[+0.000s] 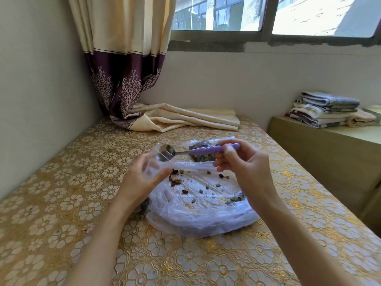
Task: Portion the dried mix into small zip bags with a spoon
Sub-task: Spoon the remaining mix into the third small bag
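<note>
My left hand (pixel 142 178) holds a small clear zip bag (pixel 155 159) open above the table. My right hand (pixel 241 162) grips the purple handle of a metal spoon (pixel 206 150), and the spoon's bowl sits inside the bag's mouth. Below both hands lies a large crumpled clear plastic bag (pixel 198 209) with scattered dried mix (pixel 177 180) of dark and green pieces on it. Behind the spoon lies another clear bag of dried mix (pixel 201 146), partly hidden by the handle.
The table (pixel 61 203) has a gold floral cover. A cream and purple curtain (pixel 127 79) hangs at the back left, with folded cream cloth (pixel 185 119) under it. A wooden shelf on the right carries folded towels (pixel 327 109).
</note>
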{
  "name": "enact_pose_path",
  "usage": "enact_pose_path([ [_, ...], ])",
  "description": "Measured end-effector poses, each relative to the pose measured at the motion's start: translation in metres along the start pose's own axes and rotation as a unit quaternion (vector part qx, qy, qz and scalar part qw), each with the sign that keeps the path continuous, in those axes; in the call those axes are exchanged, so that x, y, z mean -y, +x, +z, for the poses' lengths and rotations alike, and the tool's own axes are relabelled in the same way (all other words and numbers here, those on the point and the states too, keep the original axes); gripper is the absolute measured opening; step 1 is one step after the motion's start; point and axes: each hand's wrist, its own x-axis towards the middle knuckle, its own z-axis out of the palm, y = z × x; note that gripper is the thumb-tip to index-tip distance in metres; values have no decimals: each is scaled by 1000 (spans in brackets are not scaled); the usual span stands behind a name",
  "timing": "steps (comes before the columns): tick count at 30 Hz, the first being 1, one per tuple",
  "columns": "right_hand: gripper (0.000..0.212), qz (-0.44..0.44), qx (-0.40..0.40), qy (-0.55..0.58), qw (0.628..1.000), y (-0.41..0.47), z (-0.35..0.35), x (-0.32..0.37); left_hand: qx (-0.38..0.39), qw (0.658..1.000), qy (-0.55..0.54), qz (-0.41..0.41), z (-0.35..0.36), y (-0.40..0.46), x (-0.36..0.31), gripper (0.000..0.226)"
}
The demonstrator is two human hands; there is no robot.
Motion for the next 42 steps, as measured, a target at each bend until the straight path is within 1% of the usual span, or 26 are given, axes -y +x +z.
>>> enact_pose_path([
  [3, 19, -36, 50, -44, 997, -3, 7, 0, -2, 999, -53, -6, 1, -1, -3, 72],
  [5, 20, -46, 55, -54, 996, -3, 8, 0, -9, 997, -70, -9, 1, -1, -5, 76],
  [7, 17, -45, 39, -48, 997, -1, 7, -2, -15, 997, -77, -4, -1, -1, -7, 84],
  [11, 16, -31, -28, -12, 999, 1, 0, -8, -26, 996, -81, -5, -3, -2, -5, 88],
  [13, 15, -19, -63, 4, 998, 1, -5, -13, -41, 995, -90, -7, -4, -2, -3, 81],
  [15, 15, -7, -86, -4, 996, -1, -10, -19, -58, 994, -89, -4, -6, 0, 0, 69],
  [17, 14, 0, -91, -52, 995, -4, -13, -25, -76, 992, -97, -4, -8, 1, 2, 57],
  [18, 14, 1, -86, -91, 992, -6, -14, -28, -83, 991, -100, -5, -9, 2, 3, 55],
  [21, 14, 0, -67, -206, 976, -8, -14, -35, -98, 990, -104, -4, -11, 2, 4, 55],
  [23, 13, 0, -69, -236, 969, -8, -12, -38, -101, 989, -105, -4, -11, 2, 4, 55],
  [28, 11, 33, -50, -200, 978, -6, 0, -41, -108, 989, -103, 0, -11, 2, 3, 51],
  [30, 15, 30, -33, -198, 979, -6, 9, -41, -108, 989, -102, 2, -11, 2, 4, 52],
  [33, 23, 31, 14, -185, 982, -7, 23, -42, -107, 989, -99, 1, -12, 2, 5, 53],
  [35, 22, 39, 47, -166, 984, -8, 30, -44, -107, 989, -102, 0, -11, 3, 5, 52],
  [37, 20, 47, 62, -157, 984, -7, 33, -46, -108, 989, -105, -2, -12, 3, 5, 51],
  [39, 20, 69, 61, -144, 985, -4, 32, -47, -111, 988, -103, -3, -12, 3, 4, 50],
  [42, 25, 149, 46, -78, 985, -1, 28, -49, -113, 988, -104, -2, -11, 3, 4, 48],
])
